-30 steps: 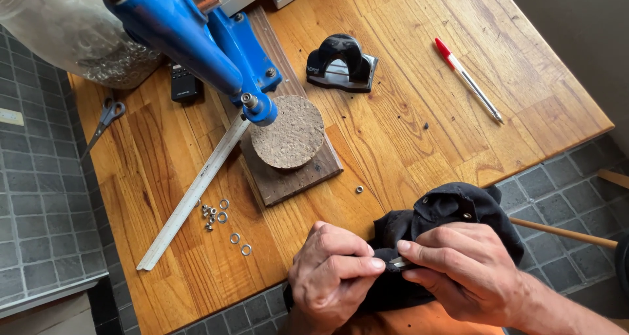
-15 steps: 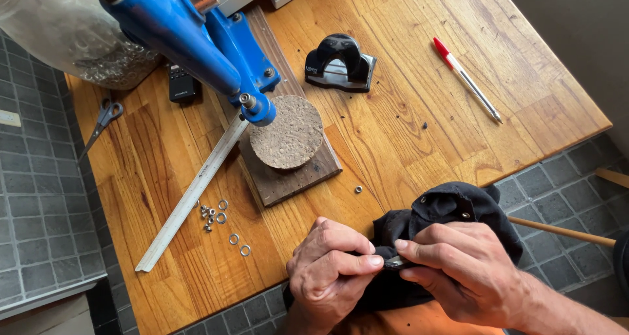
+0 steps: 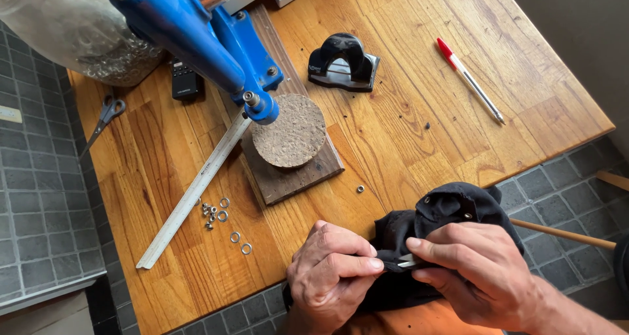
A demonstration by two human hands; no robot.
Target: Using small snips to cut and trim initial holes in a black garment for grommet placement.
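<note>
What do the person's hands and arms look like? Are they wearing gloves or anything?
No gloves. Both the left hand and the right hand are bare, with short, plain fingernails. I see no rings on the fingers that show, and no watch or bracelet. The right forearm is bare too, with no sleeve in sight. The left arm is mostly out of the picture, so I cannot tell about a sleeve there.

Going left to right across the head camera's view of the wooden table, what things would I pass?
Scissors → metal ruler → loose metal eyelets → cork disc → black tool → red-capped pen.
</note>
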